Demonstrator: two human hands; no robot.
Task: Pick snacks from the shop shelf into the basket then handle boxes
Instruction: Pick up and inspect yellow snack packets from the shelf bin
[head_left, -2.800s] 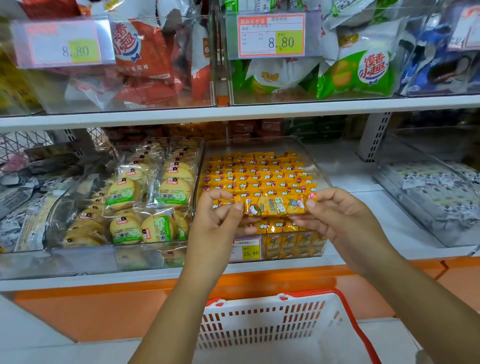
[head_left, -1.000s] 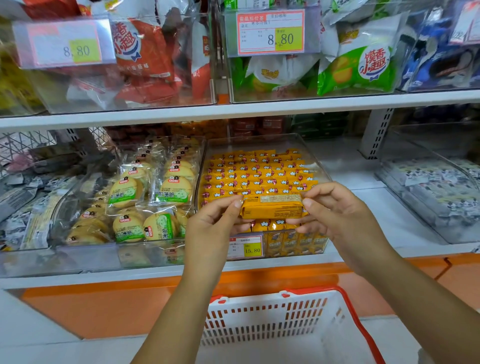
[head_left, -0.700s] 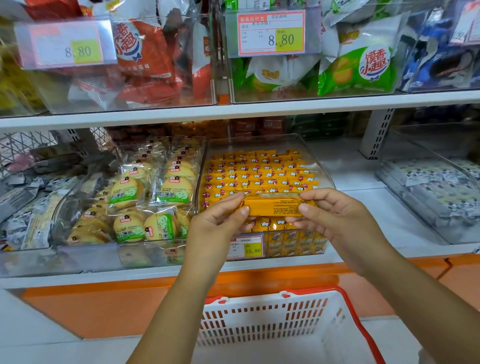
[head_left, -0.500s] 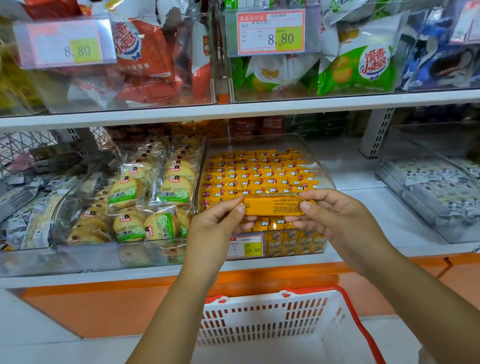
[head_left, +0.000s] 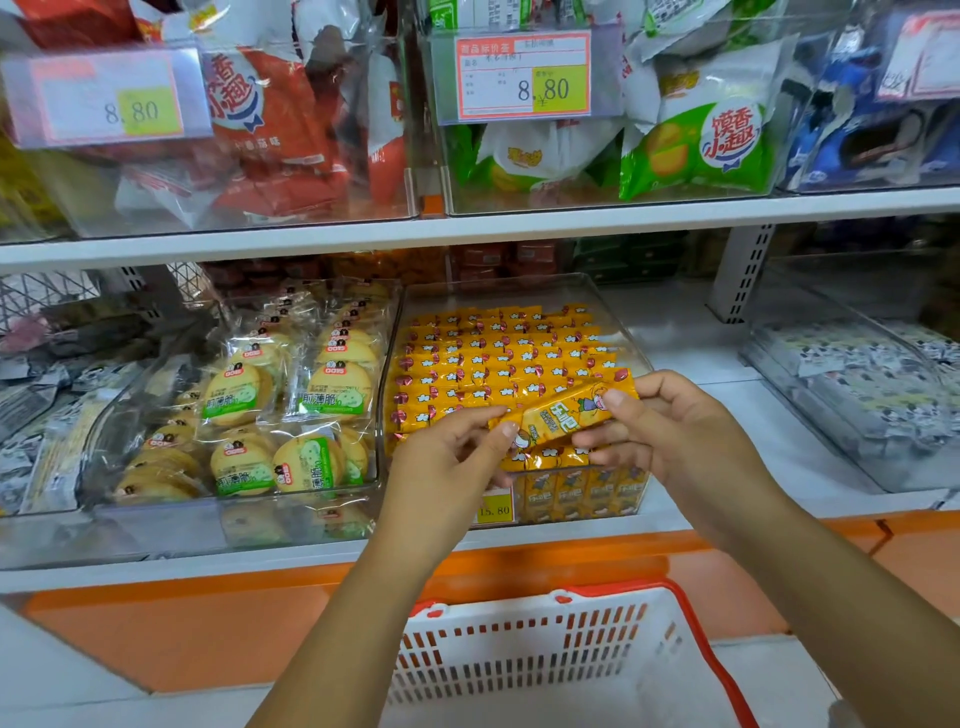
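A: Where is the yellow snack packet (head_left: 566, 415)?

B: In the air, over the front edge of its clear bin (head_left: 631, 338) and held at both ends; it lies tilted, the right end higher than the left, printed face towards the camera.

A: And the hands on it?

B: The left hand (head_left: 447, 467) pinches the lower end between thumb and forefinger, the other fingers curled loosely underneath; the right hand (head_left: 670, 436) has its thumb on top of the upper end and its fingers bent round beneath it; neither hand holds anything else.

A: What is in the bin?

B: Rows of matching yellow packets (head_left: 498, 353), packed tight and standing on edge; more of them show through the front wall, beside a price tag (head_left: 493, 512) reading 15.80, partly hidden by the left hand.

A: Around that?

B: The bin stands on the lower shelf (head_left: 691, 353), white with an orange front; just to its left a second bin (head_left: 166, 530) holds round biscuits (head_left: 332, 384) in clear wrappers with green labels; well to the right a third holds black-and-white packets (head_left: 857, 379).

A: The basket?

B: Below the hands, in front of the shelf; the basket (head_left: 545, 649) is white and slotted, with a red rim; only part of its inside shows, and what shows is bare.

A: Higher up?

B: The upper shelf (head_left: 623, 221) carries red bags (head_left: 270, 119) on the left and green bags (head_left: 701, 145) on the right, both in clear bins; each bin bears a tag reading 8.80.
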